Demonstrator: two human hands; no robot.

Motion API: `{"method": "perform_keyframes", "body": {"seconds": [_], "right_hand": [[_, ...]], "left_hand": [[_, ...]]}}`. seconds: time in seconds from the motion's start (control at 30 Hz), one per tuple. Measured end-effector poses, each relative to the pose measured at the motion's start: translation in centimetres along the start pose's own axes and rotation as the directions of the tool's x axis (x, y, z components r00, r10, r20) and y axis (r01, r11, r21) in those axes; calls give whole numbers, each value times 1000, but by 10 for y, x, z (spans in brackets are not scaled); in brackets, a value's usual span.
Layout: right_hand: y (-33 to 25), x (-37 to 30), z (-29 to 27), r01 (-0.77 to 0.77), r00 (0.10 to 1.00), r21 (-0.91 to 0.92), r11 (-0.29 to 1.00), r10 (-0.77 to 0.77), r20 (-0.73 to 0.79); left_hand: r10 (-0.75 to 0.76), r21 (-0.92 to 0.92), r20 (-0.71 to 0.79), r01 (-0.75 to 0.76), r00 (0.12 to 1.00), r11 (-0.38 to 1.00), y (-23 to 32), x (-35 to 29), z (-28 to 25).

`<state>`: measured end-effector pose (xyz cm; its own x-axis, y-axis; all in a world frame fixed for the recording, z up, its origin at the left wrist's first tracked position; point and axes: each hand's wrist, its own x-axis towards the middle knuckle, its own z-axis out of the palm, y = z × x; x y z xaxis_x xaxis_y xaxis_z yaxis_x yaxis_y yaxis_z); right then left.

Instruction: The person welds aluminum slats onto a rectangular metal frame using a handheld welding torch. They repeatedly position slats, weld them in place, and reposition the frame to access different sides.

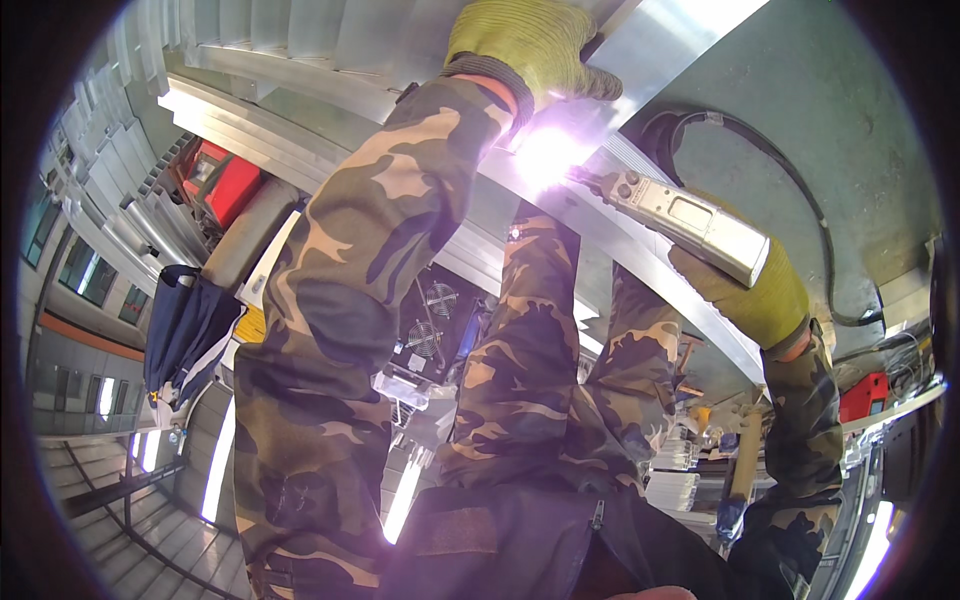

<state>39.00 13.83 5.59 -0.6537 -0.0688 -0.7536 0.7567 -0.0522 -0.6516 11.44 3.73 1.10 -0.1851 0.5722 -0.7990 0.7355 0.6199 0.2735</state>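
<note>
A glaring white-violet welding arc (549, 157) burns at a seam on shiny sheet-metal pieces (640, 60). My right hand (765, 290), in a yellow-green glove, is closed around a white, boxy welding gun (690, 220). The gun's tip points left into the glare, which hides the exact contact. Just beyond the light, my left hand (520, 45), gloved alike, grips the metal from above. One finger curls down by its edge; the other fingertips are out of sight. A long metal strip (660, 280) slants below the gun.
A black cable (800, 180) loops over the green surface (870, 130) at right. Long metal profiles (250, 130) lie at the upper left, near a red machine (220, 185). A dark folded umbrella-like bundle (190, 325) hangs at left. Fans (425, 335) show between my arm and leg.
</note>
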Motion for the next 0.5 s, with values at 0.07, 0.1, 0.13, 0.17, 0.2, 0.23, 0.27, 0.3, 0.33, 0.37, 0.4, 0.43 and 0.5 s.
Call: {"method": "perform_keyframes", "body": {"seconds": [0.07,0.1,0.13,0.17,0.2,0.23,0.27,0.3,0.33,0.37,0.4,0.43,0.5], "right_hand": [[-1,-2,0,-19,1000,33,999,19,-5],[-1,-2,0,-26,1000,50,998,26,-4],[-2,-2,-1,-22,1000,39,999,22,-2],[-1,-3,-1,-22,1000,29,999,23,-4],[-1,-3,-1,-22,1000,18,1000,22,-6],[-1,-3,0,-3,1000,21,1000,4,-23],[0,-3,1,8,999,25,1000,-7,-48],[1,-4,2,21,997,29,999,-19,-72],[2,-4,3,20,997,9,1000,-20,-72],[2,-5,2,19,997,-11,1000,-20,-72],[4,-5,1,21,997,-30,999,-23,-67],[7,-6,2,32,996,-19,999,-33,-79],[14,-7,3,55,994,3,999,-54,-98]], "left_hand": [[0,5,0,0,1000,1000,0,-2,-1],[-4,8,0,4,1000,1000,0,-6,-3],[-13,9,1,13,1000,1000,0,-9,-4],[-11,9,-1,11,1000,1000,0,-10,-4],[-12,9,-2,12,1000,1000,-1,-10,-4],[-18,6,-2,18,1000,1000,-2,-12,-4],[-9,5,-2,9,1000,1000,-2,-10,-4],[-5,5,-1,5,1000,1000,-1,-10,-3],[-1,4,-1,1,1000,1000,-2,-9,-2],[5,5,2,-5,1000,1000,-2,-7,0],[5,4,3,-5,1000,1000,-2,-8,1],[8,8,4,-8,1000,1000,-1,-10,1],[0,5,12,0,1000,1000,0,-13,-1]]}}
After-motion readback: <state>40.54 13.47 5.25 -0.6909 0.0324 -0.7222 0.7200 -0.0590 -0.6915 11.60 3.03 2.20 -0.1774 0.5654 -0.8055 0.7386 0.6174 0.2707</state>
